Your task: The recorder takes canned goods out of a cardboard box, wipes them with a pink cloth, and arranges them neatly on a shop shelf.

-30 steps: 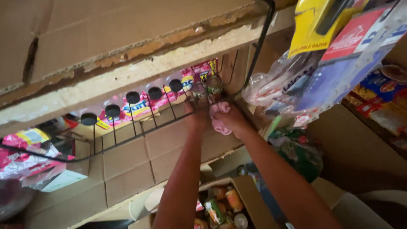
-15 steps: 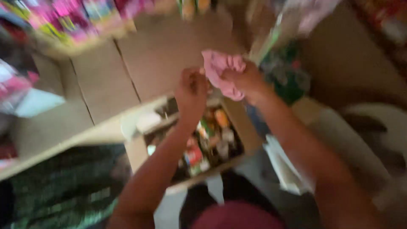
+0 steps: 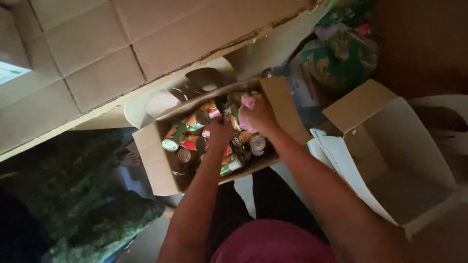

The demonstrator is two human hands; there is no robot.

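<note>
cans [image 3: 195, 122] with green, red and orange labels, lying jumbled in an open cardboard box [image 3: 156, 165] set low in front of the person. left hand [image 3: 220, 130] lowered among the cans, fingers hidden between them; grip cannot be told. right hand [image 3: 258, 114] closed in a fist around a pink cloth [image 3: 247, 101], just above the cans near the box's far wall. second cardboard box [image 3: 385, 146], open, standing just beside on the right. flat cardboard sheets [image 3: 97, 58] overhead at upper left. green plastic bags [image 3: 341, 58] behind the boxes. dark green fabric [image 3: 83, 204] at lower left.
</note>
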